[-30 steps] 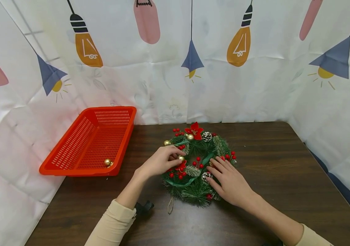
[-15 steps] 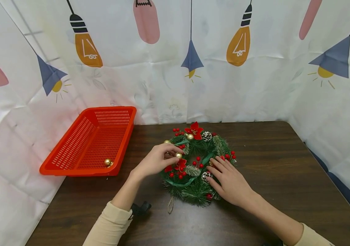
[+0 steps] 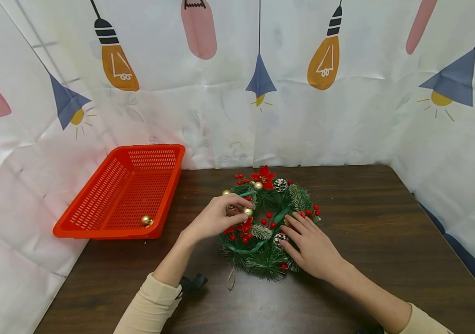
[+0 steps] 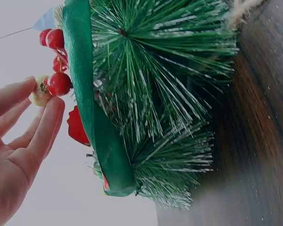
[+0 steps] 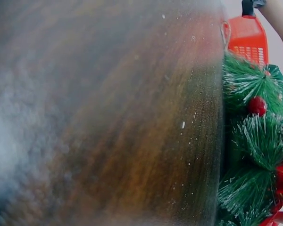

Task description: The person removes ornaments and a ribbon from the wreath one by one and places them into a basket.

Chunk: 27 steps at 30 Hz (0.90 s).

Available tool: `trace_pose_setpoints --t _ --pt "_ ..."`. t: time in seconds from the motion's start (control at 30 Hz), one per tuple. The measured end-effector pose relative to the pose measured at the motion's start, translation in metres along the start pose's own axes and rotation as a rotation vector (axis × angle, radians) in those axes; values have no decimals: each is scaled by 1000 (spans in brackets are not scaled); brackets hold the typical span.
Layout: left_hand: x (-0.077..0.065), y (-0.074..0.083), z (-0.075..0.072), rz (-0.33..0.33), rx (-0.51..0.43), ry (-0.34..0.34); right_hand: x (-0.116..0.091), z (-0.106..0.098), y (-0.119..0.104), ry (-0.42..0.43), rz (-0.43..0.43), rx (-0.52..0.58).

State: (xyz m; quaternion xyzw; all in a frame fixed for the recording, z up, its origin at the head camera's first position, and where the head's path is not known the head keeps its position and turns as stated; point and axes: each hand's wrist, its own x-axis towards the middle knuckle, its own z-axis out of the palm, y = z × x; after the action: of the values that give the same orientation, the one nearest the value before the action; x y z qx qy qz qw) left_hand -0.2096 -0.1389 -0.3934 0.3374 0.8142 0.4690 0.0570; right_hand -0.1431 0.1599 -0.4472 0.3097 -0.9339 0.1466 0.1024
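Note:
A green Christmas wreath [image 3: 266,262] lies on the dark wooden table, dressed with red berries, red poinsettias, pinecones and a green ribbon [image 4: 82,56]. Over its left side my left hand [image 3: 216,217] pinches a small gold bauble [image 3: 248,212] between thumb and fingertips. The left wrist view has this bauble [image 4: 40,92] right by the red berries [image 4: 59,84]. On the wreath's right side rests my right hand [image 3: 314,250], fingers spread, near a frosted pinecone [image 3: 280,239]. Only bits of that hand show at the edge of the right wrist view.
A red plastic basket [image 3: 170,192] stands at the left back with gold baubles [image 3: 146,220] in its near corner. A twine loop [image 3: 231,279] sticks out from the wreath's front. A printed curtain [image 3: 220,116] hangs behind the table [image 3: 367,208].
My left hand drew slightly back to the left with the gold bauble, then shifted a little right again. The right hand has stayed in place on the wreath.

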Motion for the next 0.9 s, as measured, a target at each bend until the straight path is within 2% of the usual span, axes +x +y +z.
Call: trace_pose_setpoints --t 0.53,0.7,0.9 --pt "4 14 6 44 -28 -19 1 1 0 -3 5 -4" --pt "7 15 9 33 -1 -34 0 1 1 0 -1 -1" --pt "13 15 13 23 -33 -64 0 1 1 2 -3 -3"
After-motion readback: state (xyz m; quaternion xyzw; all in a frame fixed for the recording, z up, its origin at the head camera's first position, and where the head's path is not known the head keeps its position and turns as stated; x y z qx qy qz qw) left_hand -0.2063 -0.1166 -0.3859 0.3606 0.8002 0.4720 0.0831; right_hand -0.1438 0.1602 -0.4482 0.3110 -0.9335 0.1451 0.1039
